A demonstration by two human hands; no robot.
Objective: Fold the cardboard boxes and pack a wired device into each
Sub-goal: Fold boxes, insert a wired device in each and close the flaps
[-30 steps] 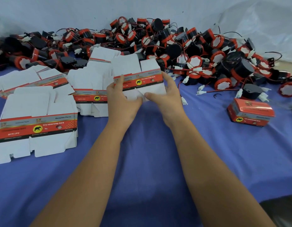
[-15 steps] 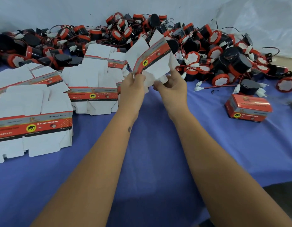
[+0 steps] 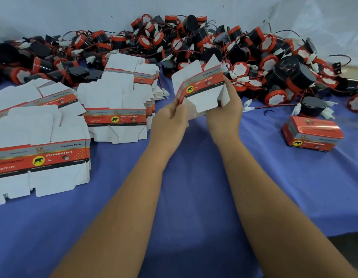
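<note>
Both hands have a flat box blank [image 3: 200, 88] lifted off the blue worktop [image 3: 194, 177], about mid-scene and tilted so its right end sits higher. The left hand [image 3: 170, 117] pinches the blank's lower left corner, and the right hand [image 3: 224, 115] grips its lower right side with the fingers curled round the edge. The blank is white card with a red and grey printed band across the middle, a yellow circle with a black elephant on it, and plain white flaps sticking out above and below. More of the same blanks lie in stacks on the left, one near [image 3: 39, 155] and one further back [image 3: 115, 115]. One finished closed box [image 3: 311, 133] sits on the right. Along the far edge there's a big pile of black and red wired devices [image 3: 234, 55], with wires and white plugs tangled all through it.
</note>
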